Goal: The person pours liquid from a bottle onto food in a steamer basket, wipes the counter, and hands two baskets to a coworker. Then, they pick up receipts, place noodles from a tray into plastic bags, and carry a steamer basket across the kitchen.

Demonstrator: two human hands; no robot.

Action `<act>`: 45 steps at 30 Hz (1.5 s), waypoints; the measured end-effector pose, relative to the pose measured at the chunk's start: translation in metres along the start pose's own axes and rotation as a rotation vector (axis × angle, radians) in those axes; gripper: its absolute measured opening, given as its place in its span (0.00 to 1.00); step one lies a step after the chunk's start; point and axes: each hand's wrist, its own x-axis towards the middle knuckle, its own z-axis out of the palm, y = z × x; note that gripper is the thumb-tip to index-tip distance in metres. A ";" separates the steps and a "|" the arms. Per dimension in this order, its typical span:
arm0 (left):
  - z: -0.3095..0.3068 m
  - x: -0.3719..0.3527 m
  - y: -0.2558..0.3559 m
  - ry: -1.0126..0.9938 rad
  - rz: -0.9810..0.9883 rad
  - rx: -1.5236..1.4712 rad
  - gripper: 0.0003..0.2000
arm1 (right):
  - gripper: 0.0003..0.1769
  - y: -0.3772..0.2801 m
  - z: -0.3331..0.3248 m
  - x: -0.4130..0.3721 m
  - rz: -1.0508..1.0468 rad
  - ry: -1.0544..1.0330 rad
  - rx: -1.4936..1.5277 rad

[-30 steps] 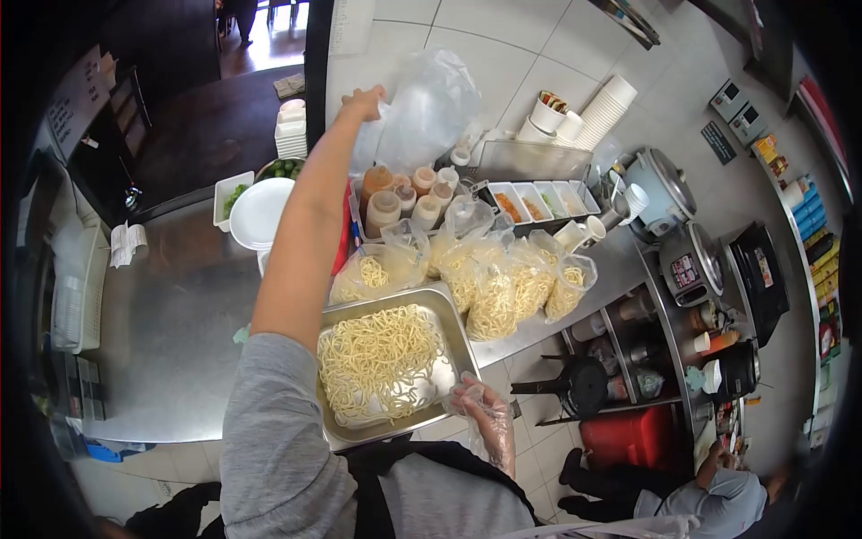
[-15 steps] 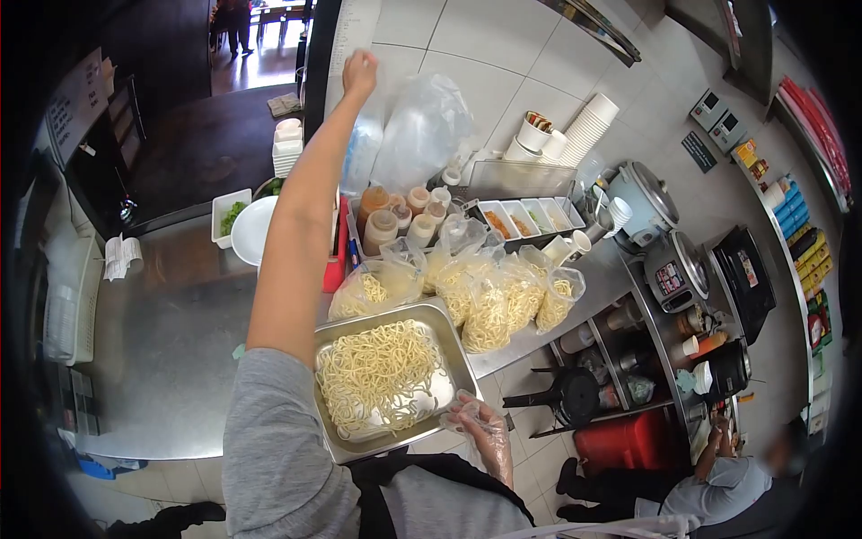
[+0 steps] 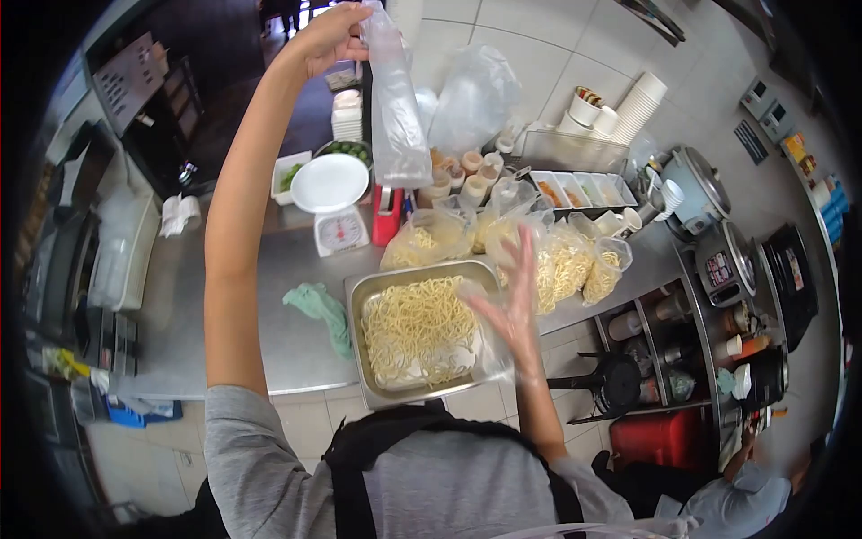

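My left hand (image 3: 329, 36) is raised high and grips the top of an empty clear plastic bag (image 3: 399, 117) that hangs down over the counter. My right hand (image 3: 508, 301), in a thin plastic glove, is lifted with fingers spread above the right rim of a steel pan (image 3: 359, 296) full of yellow noodles (image 3: 417, 328). Several tied bags of noodles (image 3: 557, 265) lie just behind the pan.
A white scale with a plate (image 3: 337, 220), a red tape dispenser (image 3: 386, 220), sauce bottles (image 3: 467, 171) and condiment trays (image 3: 575, 190) stand at the back. A green cloth (image 3: 319, 305) lies left of the pan. Rice cookers (image 3: 709, 225) are at right; another person (image 3: 745, 490) crouches lower right.
My left hand has pulled a clear bag free and lifted it higher. My right hand rose from the pan's front edge and opened above it.
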 end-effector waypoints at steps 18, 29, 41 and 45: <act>0.184 -0.358 -0.105 0.832 -0.014 1.103 0.21 | 0.42 -0.013 0.091 0.002 -0.002 -0.635 0.888; 0.147 -0.470 -0.122 1.110 -0.159 0.427 0.28 | 0.45 0.162 0.067 -0.032 0.156 -0.618 -0.448; 0.135 -0.413 -0.128 0.843 -0.131 0.730 0.37 | 0.56 0.084 0.144 -0.069 -0.008 -0.870 -0.531; 0.140 -0.385 -0.132 0.757 -0.041 0.903 0.37 | 0.50 0.108 0.156 -0.078 0.052 -0.887 -0.548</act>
